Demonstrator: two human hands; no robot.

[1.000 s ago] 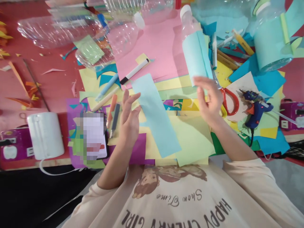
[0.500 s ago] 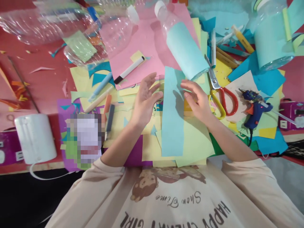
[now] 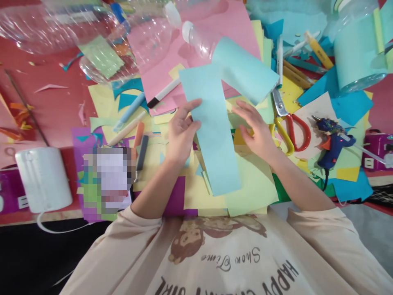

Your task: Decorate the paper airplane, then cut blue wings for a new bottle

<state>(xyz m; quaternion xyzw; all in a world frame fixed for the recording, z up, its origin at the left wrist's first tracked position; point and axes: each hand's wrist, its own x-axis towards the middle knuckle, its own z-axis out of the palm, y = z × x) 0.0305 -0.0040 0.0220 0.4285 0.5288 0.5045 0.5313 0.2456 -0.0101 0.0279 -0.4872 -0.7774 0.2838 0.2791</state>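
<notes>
My left hand (image 3: 183, 133) pinches the left edge of a light blue paper strip (image 3: 215, 131), which tilts with its top leaning left. To the right of the strip, my right hand (image 3: 253, 127) is open, fingers spread and apart from the paper. Just beyond both hands lies a clear plastic bottle (image 3: 242, 67) with a white cap and light blue paper wrapped round it. Scissors (image 3: 288, 127) with one red and one yellow handle rest beside my right hand. Pale yellow and green paper sheets (image 3: 254, 184) spread out under the strip.
A blue glue gun (image 3: 333, 145) lies at the right. A second paper-wrapped bottle (image 3: 357, 49) stands at the far right. Clear plastic bottles (image 3: 147, 39) lie at the upper left, near a black-and-white marker (image 3: 164, 93). Several more markers and paper scraps cover the table. A white device (image 3: 43, 178) sits at the left edge.
My left hand has taken hold of the paper strip, whose top has swung left. My right hand is now clear of the strip. The wrapped bottle has tipped further over to the left.
</notes>
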